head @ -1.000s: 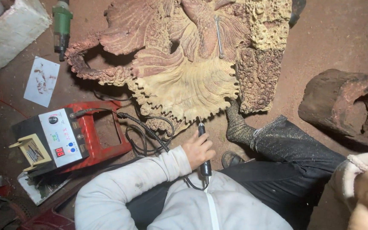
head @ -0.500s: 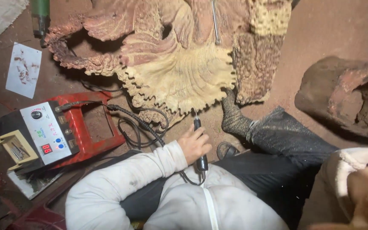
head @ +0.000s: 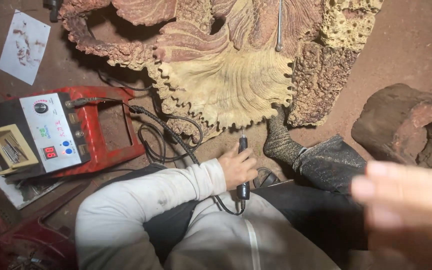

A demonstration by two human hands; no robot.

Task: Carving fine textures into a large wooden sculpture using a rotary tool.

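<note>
My left hand grips a black pen-shaped rotary carving tool, its tip pointing up at the lower edge of a large carved wooden root sculpture with a pale fan-shaped ribbed part. A black cord runs from the tool to a control box with a dial and red display. My right hand is raised close to the camera at lower right, blurred, fingers spread and holding nothing. My sock-clad foot rests against the sculpture's base.
The control box sits on a red frame at left, with a small tray of bits beside it. A sheet of paper lies at upper left. A dark hollow wood chunk lies at right. A metal rod rests on the sculpture.
The view has shifted, so the sculpture sits higher in frame. My right hand has come up nearer the camera with its fingers spread. The left hand keeps hold of the tool.
</note>
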